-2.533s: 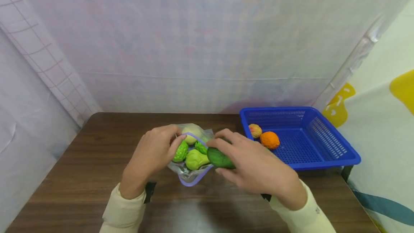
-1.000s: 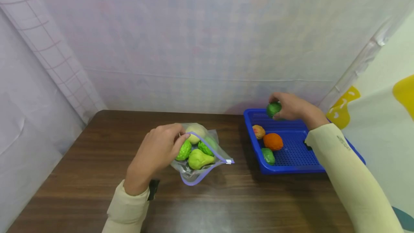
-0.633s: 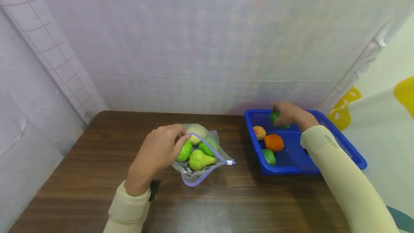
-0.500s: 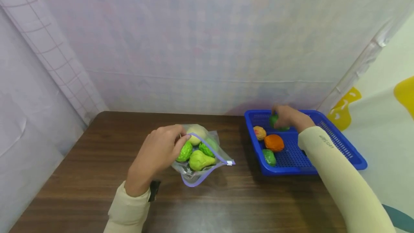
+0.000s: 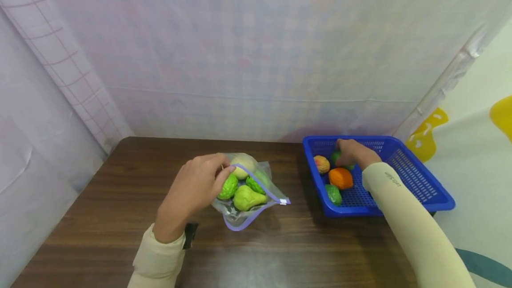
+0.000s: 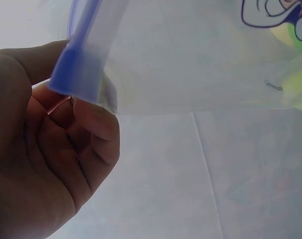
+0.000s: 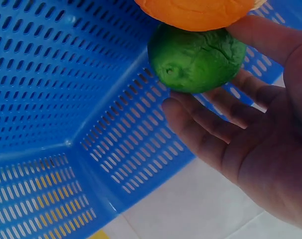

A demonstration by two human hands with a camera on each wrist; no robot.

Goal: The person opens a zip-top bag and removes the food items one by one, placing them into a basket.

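My left hand [image 5: 196, 186] pinches the rim of a clear zip bag [image 5: 240, 222] between thumb and fingers. The bag's mouth, edged in purple, gapes on the table. Inside lie a light green pear-shaped fruit [image 5: 247, 198], bumpy green pieces [image 5: 228, 187] and a pale round one [image 5: 245, 166]. Within the blue basket [image 5: 379, 210], my right hand [image 5: 354, 152] has its thumb and fingers around a dark green oval fruit [image 7: 195, 59]. An orange fruit [image 5: 341, 178] is right beside it, overlapping it in the right wrist view.
A yellowish-red fruit [image 5: 322, 164] and a smaller green piece [image 5: 333, 194] lie along the basket's left side. The basket stands at the right end of the brown wooden table [image 5: 256, 252]. Pale cloth [image 5: 256, 57] hangs behind and at both sides.
The right hand has carried the dark green fruit from the bag's mouth to above the basket, then down into it. The left hand keeps its hold on the bag.
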